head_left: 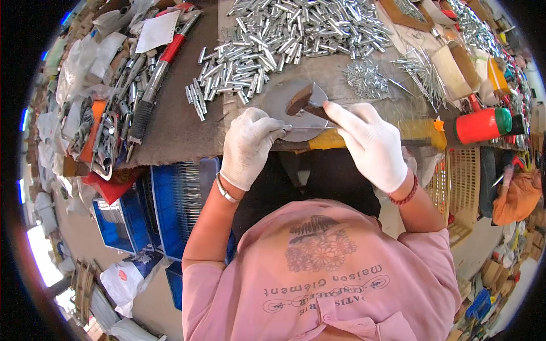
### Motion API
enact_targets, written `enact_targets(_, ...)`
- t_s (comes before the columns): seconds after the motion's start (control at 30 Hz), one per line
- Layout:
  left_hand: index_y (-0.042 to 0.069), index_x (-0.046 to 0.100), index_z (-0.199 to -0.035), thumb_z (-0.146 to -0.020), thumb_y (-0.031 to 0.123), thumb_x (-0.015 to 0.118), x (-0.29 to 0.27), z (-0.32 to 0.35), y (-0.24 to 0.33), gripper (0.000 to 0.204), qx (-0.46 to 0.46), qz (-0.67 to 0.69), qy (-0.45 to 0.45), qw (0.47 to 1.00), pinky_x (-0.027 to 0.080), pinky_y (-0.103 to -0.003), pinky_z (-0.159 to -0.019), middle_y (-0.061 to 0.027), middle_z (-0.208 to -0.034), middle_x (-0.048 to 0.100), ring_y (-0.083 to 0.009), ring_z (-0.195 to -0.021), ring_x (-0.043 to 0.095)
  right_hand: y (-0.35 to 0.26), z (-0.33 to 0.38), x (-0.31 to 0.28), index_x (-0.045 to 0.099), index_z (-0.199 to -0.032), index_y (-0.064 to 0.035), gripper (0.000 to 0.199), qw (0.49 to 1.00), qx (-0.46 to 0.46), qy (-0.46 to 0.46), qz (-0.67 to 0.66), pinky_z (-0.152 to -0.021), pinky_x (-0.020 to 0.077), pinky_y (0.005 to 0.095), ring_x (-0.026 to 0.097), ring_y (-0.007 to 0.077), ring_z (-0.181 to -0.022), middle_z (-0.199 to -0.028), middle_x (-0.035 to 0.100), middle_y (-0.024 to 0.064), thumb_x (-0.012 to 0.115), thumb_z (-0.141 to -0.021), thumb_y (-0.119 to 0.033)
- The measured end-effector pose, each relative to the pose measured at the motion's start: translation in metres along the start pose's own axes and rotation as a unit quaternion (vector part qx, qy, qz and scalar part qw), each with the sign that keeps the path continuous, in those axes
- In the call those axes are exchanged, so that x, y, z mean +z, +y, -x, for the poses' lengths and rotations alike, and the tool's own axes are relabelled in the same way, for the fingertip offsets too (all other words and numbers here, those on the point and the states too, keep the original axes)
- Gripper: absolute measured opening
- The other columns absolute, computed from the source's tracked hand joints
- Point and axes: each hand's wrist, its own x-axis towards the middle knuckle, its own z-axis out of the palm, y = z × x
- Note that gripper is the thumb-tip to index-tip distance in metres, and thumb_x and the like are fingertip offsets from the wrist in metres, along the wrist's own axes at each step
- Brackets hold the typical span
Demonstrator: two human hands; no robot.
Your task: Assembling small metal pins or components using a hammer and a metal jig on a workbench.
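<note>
My left hand (248,146), in a white knit glove, pinches one end of a thin metal rod (310,127) at the near edge of a round grey metal plate (274,102). My right hand (372,142), gloved too, is closed round the handle of a hammer (300,100), its brown, rusty-looking head over the plate. The rod's other end reaches the right fingers; whether they grip it as well I cannot tell. Just beyond the plate lies a big heap of short shiny metal tubes (296,31). A smaller pile of little metal pins (367,79) sits right of it.
Long thin rods (424,74) lie at the right beside an open cardboard box (455,71). A red can with a green rim (478,125) rests near the bench's right edge. Tools and plastic bags (79,71) crowd the left. Blue crates (170,227) stand below; a person (517,196) is far right.
</note>
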Motion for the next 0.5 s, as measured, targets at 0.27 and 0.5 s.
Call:
enact_targets(0.27, 0.009, 0.076, -0.09, -0.078, 0.006, 0.085, -0.001, -0.002, 0.002, 0.015, 0.005, -0.037, 0.0, 0.999, 0.053, -0.044, -0.075, -0.0101, -0.087, 0.066, -0.0339, -0.085, 0.067, -0.002, 0.01, 0.013, 0.068, -0.141, -0.0217, 0.051, 0.995, -0.026, -0.098, 0.017, -0.073, 0.0578, 0.038, 0.071, 0.0305, -0.088, -0.1, 0.067, 0.0093, 0.068, -0.095, -0.002)
enact_targets(0.5, 0.009, 0.078, -0.09, -0.077, 0.007, 0.086, -0.003, -0.002, 0.001, 0.015, -0.014, 0.006, -0.01, 1.0, 0.053, -0.043, -0.075, -0.0102, -0.088, 0.067, -0.0339, -0.086, 0.067, 0.018, -0.016, 0.025, 0.075, -0.123, -0.0145, 0.034, 0.998, -0.02, -0.034, 0.04, -0.083, 0.0571, 0.0416, 0.068, 0.0326, -0.098, -0.104, 0.065, 0.0104, 0.078, -0.089, -0.011)
